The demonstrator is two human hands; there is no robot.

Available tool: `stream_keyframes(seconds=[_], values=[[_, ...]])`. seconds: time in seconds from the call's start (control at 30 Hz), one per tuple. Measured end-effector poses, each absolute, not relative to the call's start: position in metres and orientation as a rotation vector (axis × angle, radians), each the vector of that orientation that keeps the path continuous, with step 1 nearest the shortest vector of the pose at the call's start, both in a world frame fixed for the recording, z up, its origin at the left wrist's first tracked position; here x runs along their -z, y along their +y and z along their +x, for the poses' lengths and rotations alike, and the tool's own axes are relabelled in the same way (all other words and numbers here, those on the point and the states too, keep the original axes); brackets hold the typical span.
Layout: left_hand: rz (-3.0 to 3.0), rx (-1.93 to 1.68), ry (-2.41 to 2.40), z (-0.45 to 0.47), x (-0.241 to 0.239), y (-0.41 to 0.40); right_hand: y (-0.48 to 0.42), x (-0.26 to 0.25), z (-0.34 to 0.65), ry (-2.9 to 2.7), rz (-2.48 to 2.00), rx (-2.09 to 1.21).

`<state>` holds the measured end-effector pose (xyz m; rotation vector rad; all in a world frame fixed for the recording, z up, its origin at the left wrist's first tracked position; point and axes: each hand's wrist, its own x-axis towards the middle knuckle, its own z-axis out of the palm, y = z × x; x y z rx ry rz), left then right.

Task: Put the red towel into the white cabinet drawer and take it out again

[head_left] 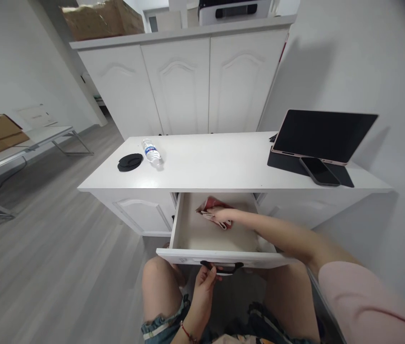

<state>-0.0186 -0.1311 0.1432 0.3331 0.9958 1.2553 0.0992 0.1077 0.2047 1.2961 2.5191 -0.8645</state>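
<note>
A white drawer (191, 237) is pulled out from under the cabinet top. My left hand (206, 279) has its fingers closed round the left part of the drawer's black handle (239, 267). Inside the drawer, my right hand (220, 214) is closed on a red and off-white folded cloth (214, 202). The cloth lies against the drawer floor toward the back, bunched under the fingers, which partly hide it. Apart from the cloth, the drawer floor shows bare and pale.
On the white cabinet top (209, 162) stand a tablet (324, 135) with a phone (319, 171) before it at right. A water bottle (151, 152) lies at left beside a black round object (130, 162). Cardboard boxes (102, 21) sit farther off. My knees flank the drawer.
</note>
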Motion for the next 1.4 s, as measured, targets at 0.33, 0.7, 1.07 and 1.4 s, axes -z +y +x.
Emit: stream_keyframes(seconds=[0.33,0.7,1.07,1.4], values=[[0.344,-1.3,0.975,-0.018,-0.144,-0.111,0.071,-0.272,0.155,2.243,1.299,2.32],[0.328,-1.323,0.901,-0.013,-0.146,-0.072,-0.013,-0.355,0.246,2.557,2.429,2.181],[0.282,-1.384,0.884,-0.004,-0.151,-0.039,-0.067,-0.322,0.259,2.65,2.924,0.816],[0.306,-1.437,0.852,0.002,-0.144,-0.039,-0.051,-0.219,0.135,3.317,2.19,0.708]])
